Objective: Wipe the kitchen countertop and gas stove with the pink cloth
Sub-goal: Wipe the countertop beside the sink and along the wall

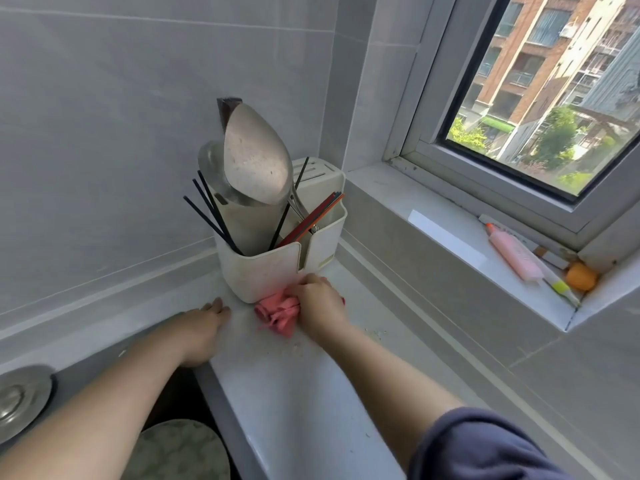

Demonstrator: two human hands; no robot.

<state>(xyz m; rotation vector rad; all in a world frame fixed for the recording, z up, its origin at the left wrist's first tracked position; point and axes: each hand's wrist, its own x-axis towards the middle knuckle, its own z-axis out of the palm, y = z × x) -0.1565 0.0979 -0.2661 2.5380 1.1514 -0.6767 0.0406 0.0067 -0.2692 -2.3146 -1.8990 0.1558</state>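
**Cloth Position at the Countertop Corner**

The right hand (pixel 320 306) is gripping the bunched pink cloth (pixel 278 313), fingers curled over it, and is pressing it onto the white countertop (pixel 294 393). The cloth is lying against the front base of the utensil holder (pixel 270 275), which is standing in the wall corner and holding a spatula (pixel 256 157) and chopsticks (pixel 211 216). The left hand (pixel 204 329) is resting flat on the countertop just left of the cloth, fingers extended, holding nothing. Crumbs (pixel 377 332) are lying beside the right wrist.
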